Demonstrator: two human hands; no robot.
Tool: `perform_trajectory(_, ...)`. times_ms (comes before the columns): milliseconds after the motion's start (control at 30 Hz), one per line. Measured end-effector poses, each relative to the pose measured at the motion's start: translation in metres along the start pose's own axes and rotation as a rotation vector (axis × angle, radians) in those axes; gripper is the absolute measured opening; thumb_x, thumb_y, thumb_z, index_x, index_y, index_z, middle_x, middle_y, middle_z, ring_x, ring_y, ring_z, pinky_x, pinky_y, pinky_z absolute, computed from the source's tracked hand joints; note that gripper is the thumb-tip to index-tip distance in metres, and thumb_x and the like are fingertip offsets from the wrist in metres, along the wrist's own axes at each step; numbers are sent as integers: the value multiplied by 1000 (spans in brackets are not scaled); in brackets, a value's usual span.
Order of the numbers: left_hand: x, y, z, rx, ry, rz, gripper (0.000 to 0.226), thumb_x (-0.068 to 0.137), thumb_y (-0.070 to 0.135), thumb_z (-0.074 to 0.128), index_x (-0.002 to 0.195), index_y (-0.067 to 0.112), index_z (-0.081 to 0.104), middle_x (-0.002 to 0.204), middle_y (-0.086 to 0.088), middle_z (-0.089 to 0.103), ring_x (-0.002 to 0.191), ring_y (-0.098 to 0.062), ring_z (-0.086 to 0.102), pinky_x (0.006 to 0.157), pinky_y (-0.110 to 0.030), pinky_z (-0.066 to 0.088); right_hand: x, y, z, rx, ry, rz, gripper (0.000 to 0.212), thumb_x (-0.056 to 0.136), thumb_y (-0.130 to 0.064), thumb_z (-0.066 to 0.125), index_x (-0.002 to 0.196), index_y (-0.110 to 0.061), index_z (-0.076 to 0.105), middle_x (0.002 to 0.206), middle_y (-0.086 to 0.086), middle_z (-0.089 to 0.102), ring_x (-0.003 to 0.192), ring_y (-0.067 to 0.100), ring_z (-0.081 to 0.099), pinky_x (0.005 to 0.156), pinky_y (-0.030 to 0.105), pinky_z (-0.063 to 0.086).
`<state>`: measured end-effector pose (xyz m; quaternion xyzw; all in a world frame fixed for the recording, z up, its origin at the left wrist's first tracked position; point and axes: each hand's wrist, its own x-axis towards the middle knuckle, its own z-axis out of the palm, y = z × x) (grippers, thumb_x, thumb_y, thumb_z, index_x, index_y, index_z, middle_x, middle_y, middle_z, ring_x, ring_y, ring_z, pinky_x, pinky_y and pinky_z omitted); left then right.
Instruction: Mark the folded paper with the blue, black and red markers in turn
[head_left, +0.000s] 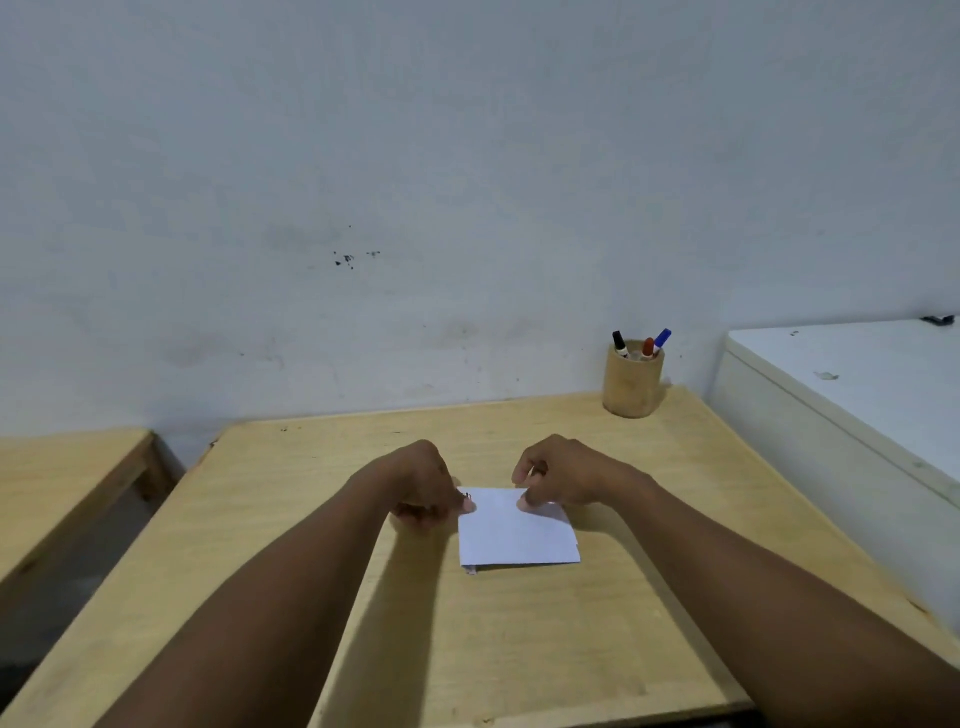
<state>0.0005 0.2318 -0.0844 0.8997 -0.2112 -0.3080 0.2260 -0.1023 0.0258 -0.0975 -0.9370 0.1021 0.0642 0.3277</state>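
Note:
A folded white paper (517, 532) lies flat in the middle of the wooden table (519, 649). My left hand (423, 486) rests at its far left corner, fingers curled, fingertips touching the edge. Over the far right corner my right hand (558, 475) presses the paper with its thumb. A round wooden holder (631, 384) stands at the table's far right corner. It holds the black marker (620, 344), the red marker (648, 347) and the blue marker (662, 339), caps up.
A white chest-like appliance (857, 395) stands against the table's right side. A second wooden table (62, 478) is at the left, across a gap. A stained white wall (415, 208) runs behind both.

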Motion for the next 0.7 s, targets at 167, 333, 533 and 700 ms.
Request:
perform_trajectory(167, 5, -3, 8, 49, 56, -7, 37, 68, 33, 90, 86, 9, 68, 63, -8, 67, 54, -25, 59, 58, -28, 51, 2, 14, 17, 39, 60, -1, 28, 73, -22, 86, 98, -22, 74, 98, -3, 61, 88, 14, 60, 72, 22, 46)
perform_trajectory(333, 2, -6, 11, 22, 110, 3, 40, 67, 32, 92, 89, 9, 68, 63, -3, 67, 52, -19, 60, 53, -26, 52, 4, 20, 24, 52, 101, -22, 25, 74, -24, 85, 96, -23, 73, 103, 0, 64, 86, 9, 60, 71, 20, 45)
perform_trajectory(533, 1, -17, 15, -42, 145, 71, 38, 65, 36, 93, 79, 14, 66, 73, -4, 71, 61, -21, 61, 59, -28, 54, 4, 18, 22, 33, 93, -28, 21, 75, -25, 84, 93, -24, 72, 104, 1, 64, 88, 14, 61, 78, 27, 51)
perform_trajectory(700, -10, -15, 7, -109, 122, 102, 42, 68, 40, 91, 87, 12, 66, 75, -6, 69, 61, -21, 61, 58, -29, 55, 2, -4, 3, 9, 101, -24, 25, 79, -28, 80, 101, -19, 73, 100, 2, 66, 83, 14, 61, 70, 24, 46)
